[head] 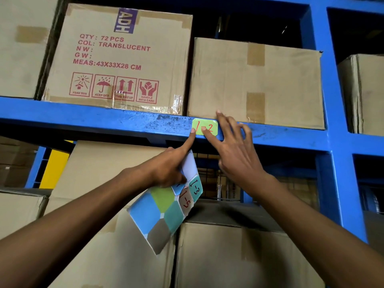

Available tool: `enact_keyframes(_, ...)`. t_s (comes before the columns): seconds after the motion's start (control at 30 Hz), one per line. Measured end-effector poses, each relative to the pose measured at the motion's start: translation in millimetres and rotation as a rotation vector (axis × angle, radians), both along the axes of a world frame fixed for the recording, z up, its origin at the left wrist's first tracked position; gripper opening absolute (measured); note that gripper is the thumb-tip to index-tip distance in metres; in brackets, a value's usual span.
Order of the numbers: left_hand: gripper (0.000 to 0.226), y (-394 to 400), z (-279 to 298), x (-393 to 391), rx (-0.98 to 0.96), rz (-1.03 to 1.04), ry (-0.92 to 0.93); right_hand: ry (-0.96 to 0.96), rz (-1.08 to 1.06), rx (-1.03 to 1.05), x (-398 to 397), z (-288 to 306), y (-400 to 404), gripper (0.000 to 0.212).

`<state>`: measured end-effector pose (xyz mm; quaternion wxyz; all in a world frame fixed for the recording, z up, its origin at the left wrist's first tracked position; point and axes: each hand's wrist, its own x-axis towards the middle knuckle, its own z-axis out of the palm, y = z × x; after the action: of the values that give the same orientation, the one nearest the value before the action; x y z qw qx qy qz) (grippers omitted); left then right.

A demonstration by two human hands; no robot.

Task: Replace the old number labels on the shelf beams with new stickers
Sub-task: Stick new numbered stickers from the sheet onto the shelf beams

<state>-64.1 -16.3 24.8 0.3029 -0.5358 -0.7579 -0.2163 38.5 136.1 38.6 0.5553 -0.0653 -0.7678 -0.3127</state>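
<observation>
A green sticker (pixel 204 126) marked "1-2" in red sits on the front of the blue shelf beam (pixel 104 119). My left hand (pixel 168 169) holds a sheet of coloured stickers (pixel 166 206) between thumb and lower fingers, and its index finger presses the sticker's left edge. The sheet shows labels "1-3" and "1-5" and several blank coloured stickers. My right hand (pixel 232 150) has its fingers spread, with one fingertip on the sticker's lower middle and the others resting on the beam beside it.
Cardboard boxes (pixel 120 57) stand on the beam, one printed with red handling marks, a plain one (pixel 255 82) to its right. More boxes (pixel 228 256) fill the level below. A blue upright (pixel 330 121) rises at the right. A yellow panel (pixel 54 169) shows at left.
</observation>
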Motion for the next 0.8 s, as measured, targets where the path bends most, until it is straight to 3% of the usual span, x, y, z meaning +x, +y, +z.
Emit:
enact_keyframes(0.3, 0.117, -5.6, -0.1, -9.0, 0.014, 0.009, 0.008, 0.092, -0.015, -0.125, 0.0, -13.7, 0.2, 0.071)
enact_keyframes(0.53, 0.116, -3.5, -4.4, -11.0, 0.110, -0.145, -0.078, 0.186, 0.059, -0.285, -0.4, -23.9, -1.2, 0.063)
enact_keyframes(0.7, 0.093, -7.7, -26.1, -2.8, 0.333, -0.438, -0.396, 0.147, 0.304, -0.387, 17.7, -36.5, -5.8, 0.043)
enact_keyframes(0.8, 0.087, -12.2, -41.7, 11.0, 0.438, -0.564, -0.586, 0.043, 0.307, -0.336, 33.4, -54.1, -13.5, 0.035)
